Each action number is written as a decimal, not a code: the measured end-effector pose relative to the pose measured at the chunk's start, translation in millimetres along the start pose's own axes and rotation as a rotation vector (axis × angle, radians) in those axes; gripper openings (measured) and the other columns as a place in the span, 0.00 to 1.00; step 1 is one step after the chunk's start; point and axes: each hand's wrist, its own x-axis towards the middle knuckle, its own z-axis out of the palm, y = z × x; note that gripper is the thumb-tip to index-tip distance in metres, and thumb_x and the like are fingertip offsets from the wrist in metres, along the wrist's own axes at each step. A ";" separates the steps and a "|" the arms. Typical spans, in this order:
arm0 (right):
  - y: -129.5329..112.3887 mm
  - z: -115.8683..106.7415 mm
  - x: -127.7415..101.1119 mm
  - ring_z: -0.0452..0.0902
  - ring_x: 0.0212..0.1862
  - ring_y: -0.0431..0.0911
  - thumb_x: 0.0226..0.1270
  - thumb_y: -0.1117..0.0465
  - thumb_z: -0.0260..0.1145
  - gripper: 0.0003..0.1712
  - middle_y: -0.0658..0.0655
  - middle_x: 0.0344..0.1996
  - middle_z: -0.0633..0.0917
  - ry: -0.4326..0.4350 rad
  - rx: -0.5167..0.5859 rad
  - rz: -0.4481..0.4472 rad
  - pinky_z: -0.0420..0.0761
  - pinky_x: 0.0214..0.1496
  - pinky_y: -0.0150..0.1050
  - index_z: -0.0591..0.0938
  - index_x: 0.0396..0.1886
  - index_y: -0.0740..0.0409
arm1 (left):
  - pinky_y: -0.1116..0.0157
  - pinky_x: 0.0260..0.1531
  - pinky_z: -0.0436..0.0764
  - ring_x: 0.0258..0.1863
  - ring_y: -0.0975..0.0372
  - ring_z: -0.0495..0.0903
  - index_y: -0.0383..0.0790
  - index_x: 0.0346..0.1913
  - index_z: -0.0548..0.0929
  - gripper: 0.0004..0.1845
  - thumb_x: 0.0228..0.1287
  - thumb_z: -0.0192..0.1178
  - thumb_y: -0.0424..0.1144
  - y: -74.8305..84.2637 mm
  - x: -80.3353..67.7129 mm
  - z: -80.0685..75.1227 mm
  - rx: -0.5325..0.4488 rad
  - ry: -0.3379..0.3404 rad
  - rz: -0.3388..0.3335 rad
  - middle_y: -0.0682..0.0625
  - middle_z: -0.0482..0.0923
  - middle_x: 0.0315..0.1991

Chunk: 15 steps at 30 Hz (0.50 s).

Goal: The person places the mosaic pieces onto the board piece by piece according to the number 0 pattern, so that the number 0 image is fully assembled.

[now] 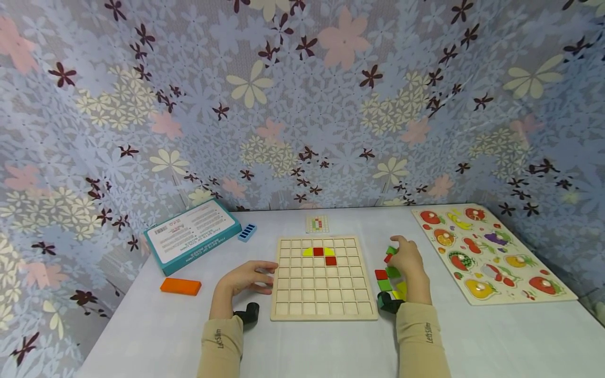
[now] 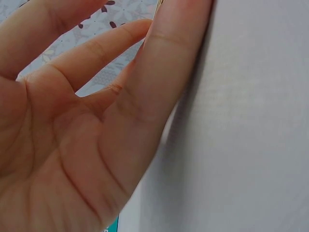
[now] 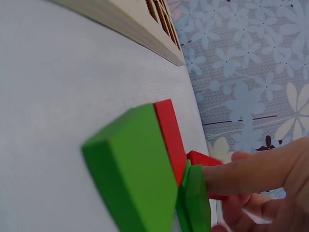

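Here, right hand (image 1: 410,265) curled over a loose cluster of coloured blocks (image 1: 390,273) on the white table (image 1: 156,331), just right of the wooden grid board (image 1: 323,299). Fingertips (image 3: 227,176) pressed against a small green block (image 3: 195,203) with a red block (image 3: 205,159) behind it; whether pinched or only touched cannot be told. In the right wrist view, a larger green block (image 3: 133,179) lying flat in front, a red one (image 3: 169,133) tight against its far edge. Cluster made up of green, red and yellow pieces, mostly hidden under the hand from above.

Left hand (image 1: 246,277) resting on the table at the board's left edge, fingers (image 2: 164,63) straight and relaxed, holding nothing, fingertips touching or just short of the wooden frame. Palm turned inward in the left wrist view, edge of the hand laid on the table.

Inside the board, near the top middle: two yellow pieces (image 1: 308,252) flanking a red square (image 1: 319,251), another red square (image 1: 331,261) one row lower, to the right.

Farther out: a small pattern card (image 1: 317,223) behind the board; a teal box (image 1: 191,235) to the left rear with a small blue piece (image 1: 247,232) beside it; an orange block (image 1: 180,286) lying near the left hand, well apart; a fruit puzzle board (image 1: 491,252) on the right. Flowered cloth (image 1: 302,94) hung behind and around the table.
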 end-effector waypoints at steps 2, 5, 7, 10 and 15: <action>-0.4 -0.5 0.2 0.66 0.43 0.60 0.47 0.76 0.63 0.39 0.72 0.47 0.68 0.007 0.013 -0.037 0.75 0.46 0.54 0.64 0.63 0.66 | 0.59 0.42 0.83 0.36 0.58 0.79 0.28 0.62 0.67 0.28 0.58 0.58 0.29 -0.3 0.2 0.0 -0.001 -0.001 0.002 0.36 0.65 0.57; -2.4 -1.2 0.0 0.66 0.42 0.59 0.46 0.78 0.62 0.39 0.71 0.46 0.69 0.005 0.029 -0.070 0.77 0.41 0.50 0.65 0.63 0.66 | 0.59 0.42 0.83 0.36 0.57 0.79 0.28 0.62 0.67 0.28 0.57 0.58 0.29 -0.5 0.0 0.4 -0.001 0.004 -0.001 0.36 0.66 0.56; -4.1 -1.2 0.3 0.67 0.41 0.58 0.46 0.79 0.62 0.39 0.71 0.46 0.70 -0.006 0.042 -0.080 0.78 0.39 0.46 0.65 0.63 0.65 | 0.59 0.41 0.83 0.36 0.57 0.79 0.28 0.62 0.68 0.28 0.57 0.58 0.29 0.0 -0.4 0.8 0.000 0.010 -0.005 0.36 0.66 0.56; -6.7 -0.2 1.0 0.67 0.41 0.57 0.46 0.79 0.63 0.39 0.69 0.45 0.71 -0.019 0.059 -0.085 0.79 0.36 0.42 0.66 0.63 0.64 | 0.59 0.41 0.83 0.36 0.57 0.78 0.29 0.62 0.68 0.28 0.57 0.58 0.29 0.7 -0.9 1.4 -0.001 0.020 -0.012 0.37 0.66 0.56; -9.6 -0.4 2.6 0.67 0.41 0.57 0.48 0.76 0.65 0.38 0.67 0.44 0.72 -0.031 0.070 -0.102 0.77 0.38 0.42 0.67 0.62 0.63 | 0.59 0.41 0.83 0.37 0.57 0.78 0.29 0.62 0.69 0.28 0.56 0.59 0.29 1.9 -1.1 2.1 0.004 0.027 -0.013 0.37 0.66 0.56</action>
